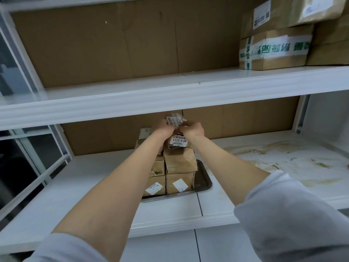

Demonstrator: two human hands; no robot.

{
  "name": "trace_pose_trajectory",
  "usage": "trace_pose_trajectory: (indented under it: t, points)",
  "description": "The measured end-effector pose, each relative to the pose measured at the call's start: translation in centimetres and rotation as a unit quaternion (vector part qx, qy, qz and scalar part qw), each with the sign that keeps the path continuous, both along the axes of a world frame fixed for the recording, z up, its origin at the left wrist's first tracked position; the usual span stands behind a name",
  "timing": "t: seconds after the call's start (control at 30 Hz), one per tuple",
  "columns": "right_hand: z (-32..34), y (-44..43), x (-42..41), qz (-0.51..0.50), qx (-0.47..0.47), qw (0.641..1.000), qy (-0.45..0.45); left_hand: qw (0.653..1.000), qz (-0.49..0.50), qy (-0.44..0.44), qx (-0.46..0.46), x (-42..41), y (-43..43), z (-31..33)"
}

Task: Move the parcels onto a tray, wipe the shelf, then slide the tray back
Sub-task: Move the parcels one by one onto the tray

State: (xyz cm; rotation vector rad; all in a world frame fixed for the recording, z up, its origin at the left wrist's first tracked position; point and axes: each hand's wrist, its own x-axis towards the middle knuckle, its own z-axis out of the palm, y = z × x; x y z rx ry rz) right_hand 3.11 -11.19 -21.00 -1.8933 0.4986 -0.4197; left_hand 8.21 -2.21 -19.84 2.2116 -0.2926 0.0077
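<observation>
Brown-paper wrapping is gripped from both sides: the left hand [164, 127] and the right hand [192, 129] are closed together on a small brown parcel with white barcode labels [174, 121], held at the very top of the stack, just under the front lip of the upper white shelf [132, 103]. Neither hand is clearly nearer; the parcel lies between them, straight ahead. Directly below it stand the stacked brown-paper parcels [179, 163] in two columns, filling the shallow metal tray [204, 178]. The tray's long axis appears to run from the shelf's front edge towards the cardboard backing. The tray rests on the lower white shelf [75, 195], and to the right of the tray brownish smears [283, 159] cover the surface. The coming move is judged to be a short descent onto the right column.
</observation>
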Motion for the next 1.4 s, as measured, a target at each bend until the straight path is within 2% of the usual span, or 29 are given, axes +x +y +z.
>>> trace_pose_trajectory:
  t: [0.3,0.53,0.63,1.13,1.4]
  points:
    - [-0.2,0.9,0.3,-0.010,0.002,1.000,-0.021,0.997,0.012,-0.035,0.070,0.4,0.8,-0.1]
    - [-0.1,0.7,0.2,-0.024,0.003,1.000,-0.017,0.998,-0.019,-0.015,0.051,0.3,0.9,-0.4]
    - [-0.1,0.9,0.3,-0.026,-0.004,1.000,-0.011,0.997,-0.028,-0.014,0.073,0.5,0.9,-0.6]
    - [-0.8,0.8,0.7,-0.052,0.046,0.998,0.003,0.995,-0.007,-0.040,0.090,0.7,0.7,-0.5]
    - [-1.2,0.0,0.7,-0.053,0.033,0.998,-0.006,0.996,0.001,-0.034,0.079,0.3,0.5,-0.6]
